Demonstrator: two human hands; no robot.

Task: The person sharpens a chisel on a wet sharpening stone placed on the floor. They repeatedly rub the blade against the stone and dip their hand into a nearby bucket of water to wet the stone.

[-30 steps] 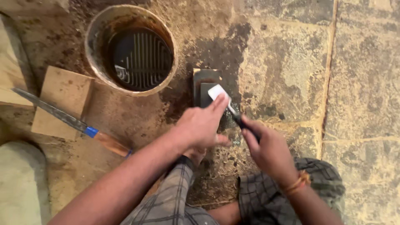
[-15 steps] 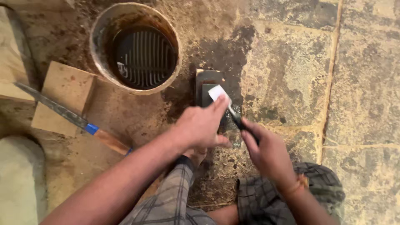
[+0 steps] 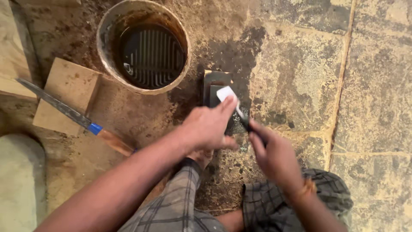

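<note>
Steel blade [image 3: 226, 93] lies flat on the dark sharpening stone [image 3: 216, 88] just right of the bucket [image 3: 143, 45], left hand [image 3: 209, 127] pressing it with extended fingers, right hand [image 3: 274, 155] closed around its handle; fingertips near the edge risk a cut if the blade skids.

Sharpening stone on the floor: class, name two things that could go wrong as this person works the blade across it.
The left hand presses fingertips on the small blade over the sharpening stone; a slip might cut them. The stone sits loose on a wet, gritty floor, so it may skid. The right hand grips the handle.
</note>
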